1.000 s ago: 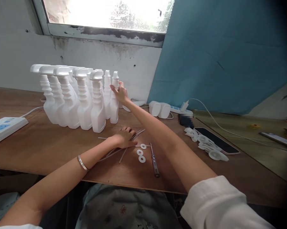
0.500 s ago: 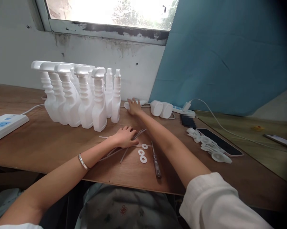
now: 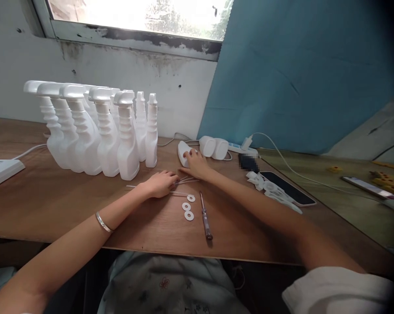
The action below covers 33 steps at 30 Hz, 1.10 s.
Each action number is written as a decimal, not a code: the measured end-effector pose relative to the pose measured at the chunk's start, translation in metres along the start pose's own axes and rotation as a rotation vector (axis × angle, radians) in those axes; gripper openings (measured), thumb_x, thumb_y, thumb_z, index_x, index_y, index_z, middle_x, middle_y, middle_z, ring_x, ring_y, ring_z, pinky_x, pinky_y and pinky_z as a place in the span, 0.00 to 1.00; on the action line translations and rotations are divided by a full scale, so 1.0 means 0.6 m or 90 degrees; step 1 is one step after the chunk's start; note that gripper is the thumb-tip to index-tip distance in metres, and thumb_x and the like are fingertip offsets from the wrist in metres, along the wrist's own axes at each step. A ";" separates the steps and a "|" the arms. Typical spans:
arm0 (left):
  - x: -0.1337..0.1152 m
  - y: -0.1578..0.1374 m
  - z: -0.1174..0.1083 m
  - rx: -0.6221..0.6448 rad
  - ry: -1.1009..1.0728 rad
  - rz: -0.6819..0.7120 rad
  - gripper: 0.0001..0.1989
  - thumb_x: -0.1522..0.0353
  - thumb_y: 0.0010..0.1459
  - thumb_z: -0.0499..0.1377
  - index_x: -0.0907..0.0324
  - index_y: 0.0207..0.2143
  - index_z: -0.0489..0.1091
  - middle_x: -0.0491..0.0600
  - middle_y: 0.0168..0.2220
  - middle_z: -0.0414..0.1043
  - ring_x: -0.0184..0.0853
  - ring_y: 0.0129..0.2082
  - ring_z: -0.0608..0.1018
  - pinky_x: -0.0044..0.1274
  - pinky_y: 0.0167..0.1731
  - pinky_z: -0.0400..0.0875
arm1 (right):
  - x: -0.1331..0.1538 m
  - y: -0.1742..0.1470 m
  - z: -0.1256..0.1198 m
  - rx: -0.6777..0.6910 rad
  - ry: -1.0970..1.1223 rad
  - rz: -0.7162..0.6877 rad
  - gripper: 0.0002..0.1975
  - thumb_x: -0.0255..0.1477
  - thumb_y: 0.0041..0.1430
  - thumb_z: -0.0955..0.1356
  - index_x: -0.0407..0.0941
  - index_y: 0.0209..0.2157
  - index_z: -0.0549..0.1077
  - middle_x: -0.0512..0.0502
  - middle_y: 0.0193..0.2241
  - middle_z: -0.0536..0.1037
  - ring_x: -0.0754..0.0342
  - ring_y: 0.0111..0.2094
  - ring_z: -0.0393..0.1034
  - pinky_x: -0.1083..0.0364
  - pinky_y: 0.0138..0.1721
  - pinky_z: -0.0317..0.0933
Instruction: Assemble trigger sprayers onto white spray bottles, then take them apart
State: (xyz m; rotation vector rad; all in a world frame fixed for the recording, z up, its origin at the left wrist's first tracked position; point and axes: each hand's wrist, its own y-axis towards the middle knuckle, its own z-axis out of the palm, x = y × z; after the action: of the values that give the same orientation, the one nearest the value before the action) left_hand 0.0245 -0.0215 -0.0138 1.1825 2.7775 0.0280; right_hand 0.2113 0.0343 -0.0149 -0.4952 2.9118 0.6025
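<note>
Spray-topped bottles (image 3: 128,150) stand assembled, washers (image 3: 186,216) loose; the right hand (image 3: 197,165) closes round a white bottle (image 3: 183,149), the left hand (image 3: 161,183) half-curls over tubes (image 3: 180,192), hold unclear.

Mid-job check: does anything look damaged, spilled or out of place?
The pale rectangular window frame looks damaged: dark patches run along its lower edge, where the coating seems flaked. Brownish stains mark the white painted wall below. The standing white plastic spray bottles look intact, and I see no spill.
</note>
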 end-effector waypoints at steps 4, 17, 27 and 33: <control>-0.013 -0.002 -0.011 -0.118 -0.017 -0.016 0.17 0.66 0.58 0.48 0.62 0.48 0.64 0.57 0.46 0.66 0.41 0.44 0.68 0.31 0.44 0.63 | -0.015 -0.058 -0.017 -0.022 -0.003 0.035 0.24 0.43 0.52 0.64 0.41 0.46 0.62 0.35 0.45 0.63 0.42 0.44 0.60 0.48 0.40 0.58; -0.039 -0.001 -0.015 -0.003 -0.173 0.258 0.10 0.61 0.51 0.59 0.53 0.35 0.75 0.47 0.34 0.70 0.31 0.34 0.69 0.23 0.39 0.59 | -0.061 -0.148 -0.036 -0.155 0.185 0.104 0.20 0.29 0.59 0.56 0.43 0.51 0.63 0.37 0.46 0.63 0.47 0.44 0.64 0.49 0.46 0.58; -0.037 -0.001 -0.014 -0.021 -0.167 0.208 0.06 0.68 0.54 0.55 0.59 0.30 0.70 0.47 0.31 0.71 0.32 0.32 0.69 0.22 0.35 0.60 | -0.090 -0.143 -0.042 -0.151 0.085 0.125 0.23 0.24 0.56 0.56 0.38 0.55 0.56 0.34 0.51 0.64 0.44 0.52 0.57 0.46 0.50 0.53; -0.040 -0.002 -0.021 -0.005 -0.154 0.203 0.11 0.60 0.52 0.58 0.56 0.34 0.73 0.48 0.31 0.71 0.32 0.32 0.69 0.23 0.35 0.60 | -0.171 -0.150 -0.038 0.079 -0.163 0.435 0.22 0.22 0.52 0.60 0.28 0.49 0.62 0.17 0.46 0.66 0.30 0.50 0.58 0.37 0.44 0.49</control>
State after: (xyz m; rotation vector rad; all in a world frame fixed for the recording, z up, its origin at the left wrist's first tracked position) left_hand 0.0383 -0.0392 0.0010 1.5035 2.3598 -0.0701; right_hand 0.3368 -0.0232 -0.0074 0.5763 2.7927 0.4946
